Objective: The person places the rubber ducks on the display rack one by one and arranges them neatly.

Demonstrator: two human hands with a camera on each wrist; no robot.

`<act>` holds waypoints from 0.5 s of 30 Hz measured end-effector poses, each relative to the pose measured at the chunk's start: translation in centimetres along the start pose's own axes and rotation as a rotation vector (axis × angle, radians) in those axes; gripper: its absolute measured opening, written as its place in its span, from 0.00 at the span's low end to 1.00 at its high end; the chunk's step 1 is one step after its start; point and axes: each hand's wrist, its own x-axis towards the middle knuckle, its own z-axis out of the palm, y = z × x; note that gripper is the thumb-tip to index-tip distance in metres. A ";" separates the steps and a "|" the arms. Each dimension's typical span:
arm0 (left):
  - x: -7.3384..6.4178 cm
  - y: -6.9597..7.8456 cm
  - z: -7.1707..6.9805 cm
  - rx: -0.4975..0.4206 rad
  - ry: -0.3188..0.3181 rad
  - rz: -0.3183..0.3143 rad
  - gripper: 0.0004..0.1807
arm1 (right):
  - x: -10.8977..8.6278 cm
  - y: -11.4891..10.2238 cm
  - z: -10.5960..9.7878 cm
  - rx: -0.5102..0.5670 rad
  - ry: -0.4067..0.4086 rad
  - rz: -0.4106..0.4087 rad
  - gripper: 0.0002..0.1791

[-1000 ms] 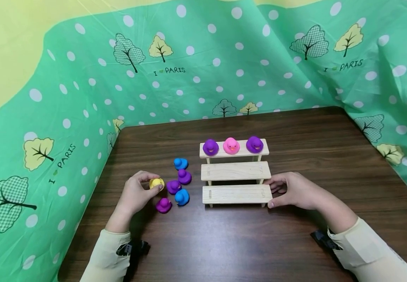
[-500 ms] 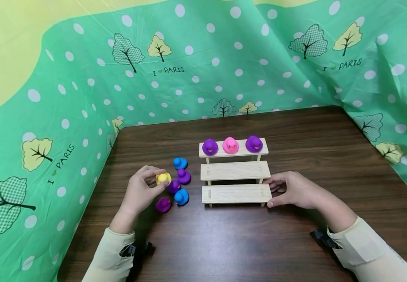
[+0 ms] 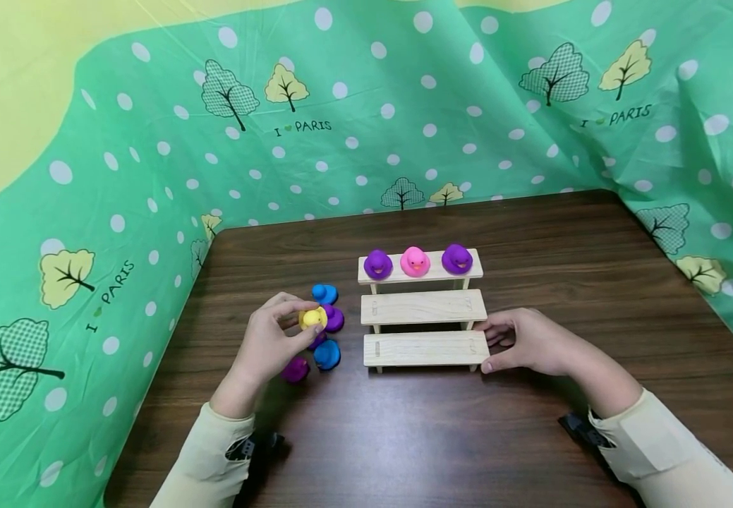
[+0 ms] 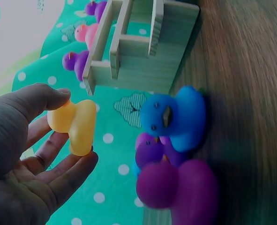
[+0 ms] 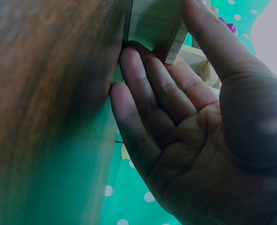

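My left hand [image 3: 269, 342] pinches a yellow rubber duck [image 3: 312, 319] between thumb and fingers. In the left wrist view the yellow duck [image 4: 75, 124] is off the table. Beneath and beside it are a blue duck [image 3: 324, 294], a second blue duck [image 3: 327, 355], a magenta-purple duck [image 3: 295, 369] and purple ducks [image 3: 334, 319], one mostly hidden by the hand. My right hand [image 3: 531, 343] grips the right end of a three-step wooden display stand [image 3: 426, 351], thumb at the lowest step's front. Two purple ducks [image 3: 378, 264] and a pink duck [image 3: 415, 262] stand on the top step.
The stand's middle step [image 3: 423, 308] and lowest step bear no ducks. Dark wooden tabletop [image 3: 404, 437] extends around the stand. A green dotted cloth [image 3: 353, 106] rises behind and along both sides.
My left hand has carried the yellow duck rightward and slightly away from me, over the loose ducks. The right hand and the stand stay where they were.
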 end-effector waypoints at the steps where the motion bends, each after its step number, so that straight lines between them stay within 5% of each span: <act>1: 0.1 0.2 0.2 -0.003 -0.004 0.009 0.16 | 0.0 0.0 0.0 0.000 0.000 0.000 0.31; 15: 1.0 2.6 2.7 -0.117 -0.082 0.128 0.18 | 0.0 -0.1 0.0 -0.008 0.001 0.006 0.32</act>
